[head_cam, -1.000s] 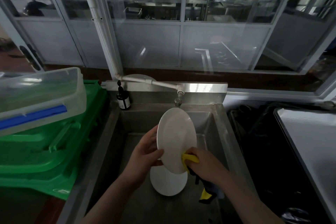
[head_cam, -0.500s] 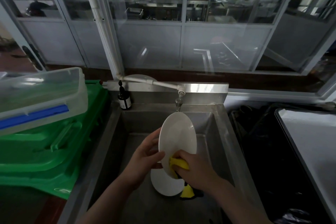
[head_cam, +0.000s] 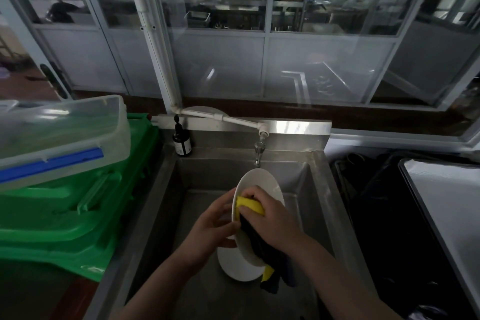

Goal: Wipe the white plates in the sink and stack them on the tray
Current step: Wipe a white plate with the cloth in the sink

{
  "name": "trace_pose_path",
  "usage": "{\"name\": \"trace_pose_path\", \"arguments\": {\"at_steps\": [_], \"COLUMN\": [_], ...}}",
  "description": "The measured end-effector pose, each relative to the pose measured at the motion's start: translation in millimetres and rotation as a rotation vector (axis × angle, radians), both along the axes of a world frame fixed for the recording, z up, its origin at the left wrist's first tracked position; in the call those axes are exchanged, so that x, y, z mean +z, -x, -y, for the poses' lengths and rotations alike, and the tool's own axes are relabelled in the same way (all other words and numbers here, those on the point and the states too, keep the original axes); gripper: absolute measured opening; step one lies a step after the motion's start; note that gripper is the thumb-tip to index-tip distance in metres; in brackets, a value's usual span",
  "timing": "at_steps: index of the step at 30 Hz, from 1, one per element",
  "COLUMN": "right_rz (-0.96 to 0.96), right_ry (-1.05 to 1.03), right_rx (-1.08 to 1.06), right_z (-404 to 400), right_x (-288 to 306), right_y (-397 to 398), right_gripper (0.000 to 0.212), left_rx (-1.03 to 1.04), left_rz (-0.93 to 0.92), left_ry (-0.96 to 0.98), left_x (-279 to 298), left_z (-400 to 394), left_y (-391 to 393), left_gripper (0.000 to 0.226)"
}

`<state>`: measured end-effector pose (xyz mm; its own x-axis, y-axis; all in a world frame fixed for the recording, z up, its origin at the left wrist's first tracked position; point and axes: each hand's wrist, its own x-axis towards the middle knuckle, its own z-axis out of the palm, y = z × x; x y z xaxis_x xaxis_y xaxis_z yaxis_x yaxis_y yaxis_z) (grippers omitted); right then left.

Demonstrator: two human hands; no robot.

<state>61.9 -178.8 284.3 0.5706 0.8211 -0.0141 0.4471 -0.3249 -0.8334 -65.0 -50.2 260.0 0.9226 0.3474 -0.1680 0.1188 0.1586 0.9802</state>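
White plates: three in view. One held plate (head_cam: 270,189) is tilted nearly on edge over the sink; a second plate (head_cam: 235,265) lies flat on the sink floor just below it; a third plate (head_cam: 205,110), only partly seen, stands behind the faucet pipe at the back ledge.
Cloth: one, a yellow and dark cloth (head_cam: 252,206), pressed against the face of the held plate, its dark tail hanging down past the plate's lower rim over the flat plate.
Left hand grip: the left hand (head_cam: 211,228) has fingers curled round the left rim of the held plate, thumb on the front edge, fingers behind.
Right hand grip: the right hand (head_cam: 270,218) is closed over the cloth, fingers bent across the yellow part, pressing it to the plate.
Sink: one steel sink (head_cam: 207,174), deep, with a white pipe and faucet (head_cam: 259,149) above the held plate.
Bottle: one dark bottle (head_cam: 181,141) at the sink's back left corner.
Left side: green crates (head_cam: 65,215) stacked, with one clear plastic box (head_cam: 65,132) with a blue clip on top.
Right side: a tray (head_cam: 446,202) with a pale surface, beside a dark bin area.
Room: glass partition panels with white frames behind the sink; shelving is dimly visible through them.
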Motion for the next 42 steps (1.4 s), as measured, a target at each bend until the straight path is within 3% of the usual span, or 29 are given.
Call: {"name": "trace_pose_path", "arguments": {"at_steps": [5,10,18,23,35,42], "right_rz": [-0.137,-0.35,-0.347,-0.306,0.096,0.189], "right_ry": [-0.026,-0.015,-0.032,-0.004,0.149,0.242], "right_rx": [0.013,-0.056,0.014,0.093,0.166,0.123], "right_z": [0,0,4,4,12,28], "right_x": [3,5,2,-2,-19,-32], "right_y": [-3,-2,0,2,5,-4], "right_gripper": [0.013,0.026,0.015,0.004,0.017,0.018], "left_rx": [0.006,0.086,0.164,0.193,0.378,0.424], "left_rz": [0.004,0.038,0.079,0.089,0.055,0.052], "left_ry": [0.009,0.041,0.144,0.189,0.249,0.262], "left_x": [0,-1,4,4,-4,-5], "left_z": [-1,1,4,5,5,-1], "left_y": [0,-3,-6,-4,-12,-14], "left_gripper": [0.067,0.063,0.064,0.061,0.057,0.058]}}
